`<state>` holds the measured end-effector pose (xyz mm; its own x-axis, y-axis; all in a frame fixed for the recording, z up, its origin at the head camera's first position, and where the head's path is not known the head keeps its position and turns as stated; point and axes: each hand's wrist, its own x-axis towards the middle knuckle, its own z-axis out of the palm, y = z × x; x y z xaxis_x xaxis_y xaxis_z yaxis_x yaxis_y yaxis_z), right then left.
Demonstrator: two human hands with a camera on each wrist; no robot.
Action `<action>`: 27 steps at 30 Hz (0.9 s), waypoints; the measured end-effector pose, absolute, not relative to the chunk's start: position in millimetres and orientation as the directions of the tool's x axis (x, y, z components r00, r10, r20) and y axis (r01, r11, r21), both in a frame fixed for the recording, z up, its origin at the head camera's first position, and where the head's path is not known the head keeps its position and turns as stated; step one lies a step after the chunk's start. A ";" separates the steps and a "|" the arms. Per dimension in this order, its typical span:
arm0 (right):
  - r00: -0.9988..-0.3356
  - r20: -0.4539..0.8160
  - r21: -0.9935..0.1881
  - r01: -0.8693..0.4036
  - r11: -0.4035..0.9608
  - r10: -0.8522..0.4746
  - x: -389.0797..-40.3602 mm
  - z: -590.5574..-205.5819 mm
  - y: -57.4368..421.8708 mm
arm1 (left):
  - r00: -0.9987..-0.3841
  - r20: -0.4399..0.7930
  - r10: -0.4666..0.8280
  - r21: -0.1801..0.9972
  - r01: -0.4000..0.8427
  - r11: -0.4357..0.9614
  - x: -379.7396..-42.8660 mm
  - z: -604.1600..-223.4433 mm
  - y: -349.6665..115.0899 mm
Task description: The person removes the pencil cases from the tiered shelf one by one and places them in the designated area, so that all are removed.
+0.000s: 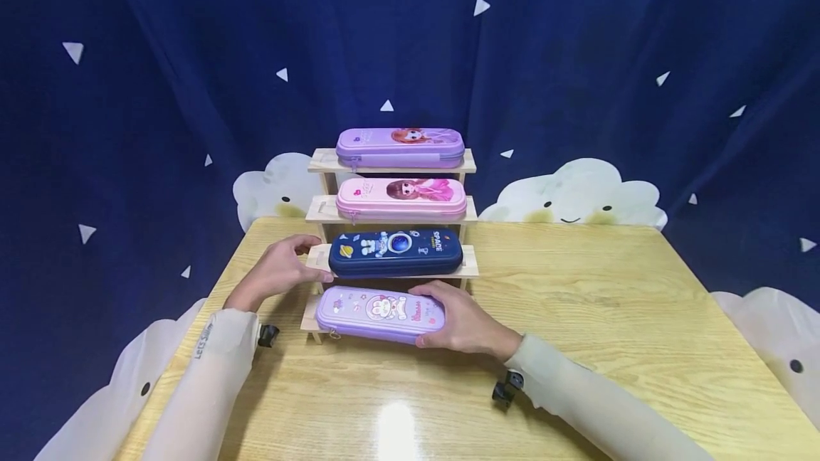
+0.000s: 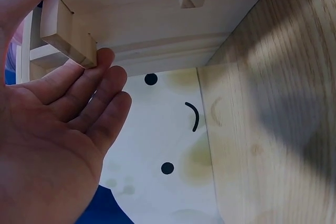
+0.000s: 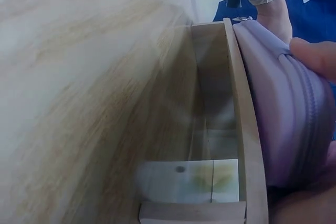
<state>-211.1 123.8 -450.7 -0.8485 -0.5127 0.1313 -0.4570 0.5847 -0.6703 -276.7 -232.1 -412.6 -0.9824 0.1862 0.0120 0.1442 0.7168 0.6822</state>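
Observation:
A stepped wooden rack (image 1: 311, 315) carries pencil cases on its tiers. On the lowest tier lies a lilac pencil case (image 1: 359, 310) with a cartoon rabbit, and my right hand (image 1: 458, 319) grips its right end, thumb at the front and fingers over the back. The right wrist view shows the case's zipped side (image 3: 294, 108) against the tier's edge. My left hand (image 1: 282, 269) holds the left end of the tier above, thumb toward the front. In the left wrist view, its fingers (image 2: 107, 82) reach round the wooden end. A navy space pencil case (image 1: 397, 253) lies on that tier.
Higher up are a pink pencil case (image 1: 401, 199) and a purple pencil case (image 1: 400, 148), each with a doll picture. The rack stands on a wood-grain table (image 1: 576, 290). Behind it hang a dark blue curtain (image 1: 410, 34) and white cloud-shaped panels (image 1: 576, 194).

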 end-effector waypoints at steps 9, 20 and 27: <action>-0.883 0.152 -0.701 -0.413 0.582 -0.444 -195.8 -434.4 130.1 | -0.980 0.020 0.196 0.680 0.157 0.716 -276.5 -411.1 -231.3; -0.835 0.302 -0.674 -0.528 0.517 -0.460 -179.5 -393.7 153.3 | -0.981 0.013 0.192 0.672 0.151 0.725 -277.5 -411.1 -234.6; -0.829 0.371 -0.676 -0.550 0.490 -0.419 -174.0 -369.1 171.2 | -0.982 -0.006 0.189 0.680 0.135 0.721 -277.0 -410.5 -232.6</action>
<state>-174.0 171.2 -369.1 -0.8288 -0.4192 0.3706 -0.5503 0.4902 -0.6759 -277.0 -232.6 -410.5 -0.9819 0.1893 -0.0063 0.1346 0.7208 0.6800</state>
